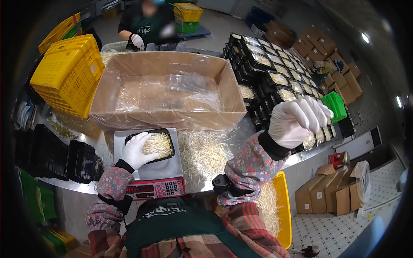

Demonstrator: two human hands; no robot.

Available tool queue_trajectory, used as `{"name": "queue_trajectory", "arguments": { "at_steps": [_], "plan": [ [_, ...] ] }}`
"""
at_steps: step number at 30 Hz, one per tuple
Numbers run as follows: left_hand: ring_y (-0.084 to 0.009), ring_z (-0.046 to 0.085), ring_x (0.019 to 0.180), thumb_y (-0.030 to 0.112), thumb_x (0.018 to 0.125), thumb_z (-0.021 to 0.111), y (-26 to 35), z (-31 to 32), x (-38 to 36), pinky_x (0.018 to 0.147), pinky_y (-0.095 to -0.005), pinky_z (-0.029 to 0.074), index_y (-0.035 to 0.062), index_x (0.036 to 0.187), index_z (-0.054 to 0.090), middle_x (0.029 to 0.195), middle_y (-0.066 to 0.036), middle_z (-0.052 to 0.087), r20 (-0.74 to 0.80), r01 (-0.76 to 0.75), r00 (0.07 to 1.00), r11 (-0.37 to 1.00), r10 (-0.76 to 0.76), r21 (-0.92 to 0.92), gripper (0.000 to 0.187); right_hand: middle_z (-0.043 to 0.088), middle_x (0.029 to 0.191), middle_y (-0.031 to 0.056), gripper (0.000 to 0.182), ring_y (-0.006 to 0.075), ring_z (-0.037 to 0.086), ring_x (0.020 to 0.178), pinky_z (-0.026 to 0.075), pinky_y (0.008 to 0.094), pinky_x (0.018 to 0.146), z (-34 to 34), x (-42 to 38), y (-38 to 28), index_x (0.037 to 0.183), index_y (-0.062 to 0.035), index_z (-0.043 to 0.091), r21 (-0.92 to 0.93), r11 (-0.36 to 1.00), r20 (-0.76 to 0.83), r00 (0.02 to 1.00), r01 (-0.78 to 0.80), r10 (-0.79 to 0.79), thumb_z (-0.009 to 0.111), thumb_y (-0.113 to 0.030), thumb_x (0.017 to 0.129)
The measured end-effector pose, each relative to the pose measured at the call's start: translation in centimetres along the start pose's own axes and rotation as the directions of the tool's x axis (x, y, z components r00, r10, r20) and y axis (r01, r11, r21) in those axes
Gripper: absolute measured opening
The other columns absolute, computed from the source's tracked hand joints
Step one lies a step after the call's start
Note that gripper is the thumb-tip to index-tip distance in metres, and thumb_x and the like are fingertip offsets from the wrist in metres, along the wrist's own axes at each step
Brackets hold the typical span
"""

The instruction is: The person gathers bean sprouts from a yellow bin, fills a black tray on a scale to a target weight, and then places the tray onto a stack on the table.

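Observation:
My left hand point(137, 151), in a white glove, rests on the left part of a black tray point(173, 150) filled with bean sprouts point(158, 145). The tray sits on the metal plate of a red scale point(157, 188) with a lit display. My right hand point(299, 120), also gloved, is raised at the right, over the stacked trays, with its fingers curled; whatever it holds, if anything, is hidden. Between the scale and my right arm lies a loose pile of sprouts point(202, 157) on the metal table.
A large plastic-lined carton point(172, 118) stands behind the scale. Yellow crates point(66, 75) are at left, above empty black trays point(81, 161). Packed trays point(275, 64) fill the right. A yellow bin point(284, 210) of sprouts stands below right. A co-worker point(144, 26) is across the table.

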State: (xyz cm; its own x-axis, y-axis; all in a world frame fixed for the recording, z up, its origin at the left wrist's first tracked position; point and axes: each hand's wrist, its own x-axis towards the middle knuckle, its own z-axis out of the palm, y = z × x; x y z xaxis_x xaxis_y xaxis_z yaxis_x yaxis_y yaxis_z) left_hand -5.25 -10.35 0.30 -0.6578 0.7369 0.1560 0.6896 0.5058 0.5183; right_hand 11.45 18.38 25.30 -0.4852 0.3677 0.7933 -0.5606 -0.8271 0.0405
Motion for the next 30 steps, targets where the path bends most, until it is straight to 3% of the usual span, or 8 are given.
{"name": "queue_trajectory", "arguments": {
  "at_steps": [5, 7, 13, 18, 24, 30],
  "plan": [
    [-0.0317, 0.049, 0.118, 0.045, 0.07, 0.075, 0.5, -0.7, -0.3, 0.103, -0.0413, 0.037, 0.0052, 0.126, 0.054, 0.13, -0.016, 0.052, 0.004, -0.011, 1.0, 1.0, 0.011, -0.017, 0.072, 0.062, 0.07, -0.001, 0.032, 0.0121, 0.06, 0.057, 0.048, 0.0274, 0.052, 3.5, -0.2, 1.8, 0.084, -0.0087, 0.067, -0.05, 0.998, 0.158, 0.987, -0.031, 0.039, 0.045, -0.029, 0.097],
    [-0.0316, 0.05, 0.118, 0.045, 0.069, 0.075, 0.2, -0.6, -0.5, 0.103, -0.0411, 0.037, 0.0055, 0.126, 0.054, 0.13, -0.016, 0.052, 0.0, -0.023, 1.0, 1.0, 0.023, -0.017, 0.072, 0.062, 0.059, 0.003, 0.034, 0.0182, 0.062, 0.054, 0.052, 0.032, 0.052, 4.8, -0.3, 2.2, 0.067, -0.0066, 0.064, -0.093, 0.993, 0.088, 0.993, -0.068, 0.077, 0.047, -0.026, 0.089],
    [-0.0313, 0.041, 0.128, 0.044, 0.07, 0.075, 0.3, -1.0, -1.2, 0.108, -0.0459, 0.029, 0.0079, 0.127, 0.055, 0.135, -0.015, 0.049, -0.004, -0.03, 1.0, 0.999, 0.03, 0.028, 0.07, 0.063, 0.059, 0.004, 0.032, 0.0182, 0.061, 0.054, 0.053, 0.0317, 0.051, 5.3, -0.8, 2.6, 0.07, -0.0055, 0.066, -0.181, 0.983, 0.139, 0.989, -0.028, 0.054, 0.045, -0.023, 0.087],
    [-0.0315, 0.032, 0.137, 0.037, 0.074, 0.074, 0.7, -1.4, -1.7, 0.111, -0.0527, 0.02, 0.0093, 0.126, 0.057, 0.141, -0.013, 0.044, -0.057, -0.022, 0.998, 0.999, 0.025, 0.05, 0.061, 0.061, 0.062, -0.0002, 0.034, 0.0137, 0.059, 0.052, 0.048, 0.0298, 0.054, 4.6, -0.7, 2.9, 0.076, -0.0089, 0.066, -0.192, 0.971, 0.186, 0.966, -0.145, 0.181, 0.044, -0.029, 0.093],
    [-0.0334, 0.035, 0.134, 0.023, 0.075, 0.073, 1.1, -2.1, -1.9, 0.111, -0.0489, 0.025, 0.0071, 0.12, 0.06, 0.137, -0.013, 0.048, -0.205, -0.148, 0.968, 0.989, 0.147, 0.013, 0.05, 0.062, 0.068, 0.0003, 0.044, 0.0153, 0.057, 0.053, 0.042, 0.0325, 0.053, 3.3, -1.0, 3.7, 0.088, -0.0094, 0.066, -0.274, 0.95, 0.236, 0.947, -0.149, 0.216, 0.038, -0.042, 0.096],
    [-0.0346, 0.042, 0.129, 0.016, 0.073, 0.072, 1.9, -2.5, -2.3, 0.107, -0.0433, 0.033, 0.0046, 0.115, 0.062, 0.131, -0.015, 0.052, -0.26, -0.2, 0.949, 0.978, 0.178, -0.059, 0.044, 0.062, 0.071, 0.0011, 0.052, 0.0158, 0.058, 0.053, 0.044, 0.0338, 0.056, 3.7, -1.4, 4.2, 0.091, -0.0111, 0.067, -0.327, 0.931, 0.254, 0.934, -0.162, 0.252, 0.031, -0.048, 0.098]
  ]
}}
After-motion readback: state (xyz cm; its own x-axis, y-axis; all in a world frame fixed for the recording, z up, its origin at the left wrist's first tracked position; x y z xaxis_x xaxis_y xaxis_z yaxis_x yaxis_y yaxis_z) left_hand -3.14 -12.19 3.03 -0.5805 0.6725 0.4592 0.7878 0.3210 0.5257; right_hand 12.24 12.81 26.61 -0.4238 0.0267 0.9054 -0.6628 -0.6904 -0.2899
